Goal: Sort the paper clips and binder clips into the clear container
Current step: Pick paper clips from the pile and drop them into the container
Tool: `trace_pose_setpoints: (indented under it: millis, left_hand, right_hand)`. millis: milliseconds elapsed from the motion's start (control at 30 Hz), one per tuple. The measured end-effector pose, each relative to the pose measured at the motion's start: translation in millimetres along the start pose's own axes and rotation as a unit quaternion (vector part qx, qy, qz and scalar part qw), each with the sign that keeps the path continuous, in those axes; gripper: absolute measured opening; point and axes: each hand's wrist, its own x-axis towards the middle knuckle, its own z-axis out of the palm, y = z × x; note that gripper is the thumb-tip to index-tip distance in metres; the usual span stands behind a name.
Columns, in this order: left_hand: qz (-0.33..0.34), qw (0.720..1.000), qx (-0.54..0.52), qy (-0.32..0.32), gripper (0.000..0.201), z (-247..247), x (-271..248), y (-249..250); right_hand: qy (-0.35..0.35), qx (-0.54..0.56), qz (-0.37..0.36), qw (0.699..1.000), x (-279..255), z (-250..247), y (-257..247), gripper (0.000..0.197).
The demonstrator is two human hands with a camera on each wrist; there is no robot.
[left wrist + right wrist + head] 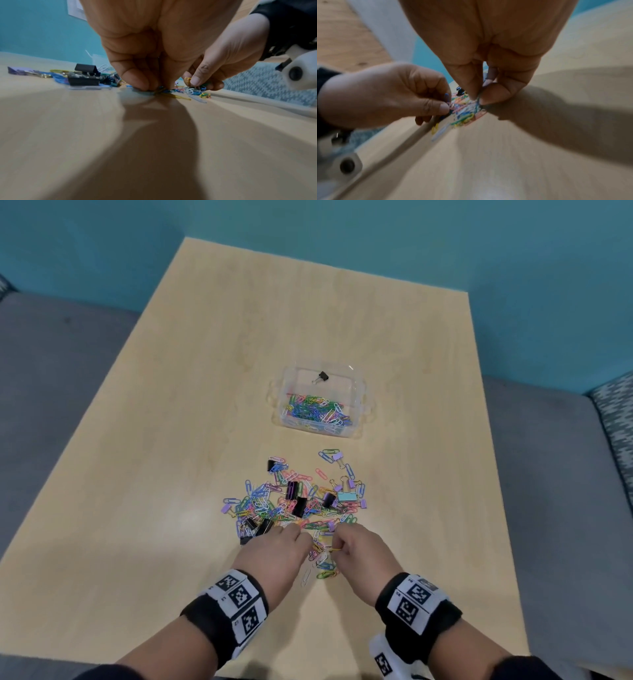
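While both my hands pinch paper clips, lots still wait.
My left hand and right hand pick; the clear container holds many paper clips, one binder clip.

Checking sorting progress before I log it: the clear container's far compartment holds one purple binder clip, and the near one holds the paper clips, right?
Not quite: the binder clip alone in the far compartment of the clear container is black, not purple, as the head view shows. The rest stands: the paper clips fill the near compartment.
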Motion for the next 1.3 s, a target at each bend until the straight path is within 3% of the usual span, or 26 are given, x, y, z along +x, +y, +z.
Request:
trace_pose_setpoints:
  millis: [100, 233, 367, 467, 600, 767, 900, 1000, 1133, 1233, 1300]
  left_hand:
    - [0.007, 1.000, 0.020, -0.010, 0.049, -5.0, 1.3, -2.8]
    - [0.019, 0.999, -0.029, -0.023, 0.041, -5.4, 6.6, -3.2]
    - [-0.014, 0.987, -0.160, 0.012, 0.012, -13.2, 14.0, -13.8]
    - [-0.087, 0.953, -0.281, 0.065, 0.024, -46.1, 33.6, -29.9]
    - [-0.132, 0.936, -0.290, 0.153, 0.018, -103.2, 83.7, -60.7]
    - [-0.150, 0.916, -0.315, 0.197, 0.016, -145.6, 137.4, -76.3]
    - [-0.130, 0.895, -0.376, 0.202, 0.008, -146.9, 136.1, -78.0]
    - [-0.180, 0.870, -0.401, 0.224, 0.005, -130.2, 108.7, -102.9]
    - [-0.248, 0.923, -0.267, 0.123, 0.014, -90.8, 57.0, -136.7]
    - [-0.231, 0.947, -0.220, 0.031, 0.024, -61.6, 32.2, -136.7]
    - [-0.197, 0.960, -0.200, 0.009, 0.036, -47.4, 25.1, -129.0]
  right_hand:
    - [-0.026, 0.112, 0.056, 0.992, 3.6, -11.0, 5.5, 0.012]
    - [-0.052, 0.215, 0.090, 0.971, 11.0, -29.3, 7.2, 0.019]
    - [-0.082, 0.274, 0.076, 0.955, 25.6, -56.0, 4.2, 0.014]
    - [-0.062, 0.264, 0.047, 0.962, 53.0, -84.7, -4.6, 0.015]
    - [0.007, 0.208, 0.033, 0.978, 106.6, -130.6, -25.2, 0.019]
    - [0.075, 0.205, 0.024, 0.976, 157.1, -162.1, -52.5, 0.020]
    - [0.061, 0.209, 0.019, 0.976, 155.2, -161.6, -64.1, 0.007]
    - [0.077, 0.092, -0.004, 0.993, 133.9, -153.1, -47.0, 0.014]
    - [0.068, -0.007, -0.028, 0.997, 91.7, -118.4, -16.2, 0.016]
    - [0.028, -0.048, -0.060, 0.997, 58.3, -86.1, -8.0, 0.016]
    - [0.007, -0.053, -0.083, 0.995, 40.0, -67.3, -8.3, 0.012]
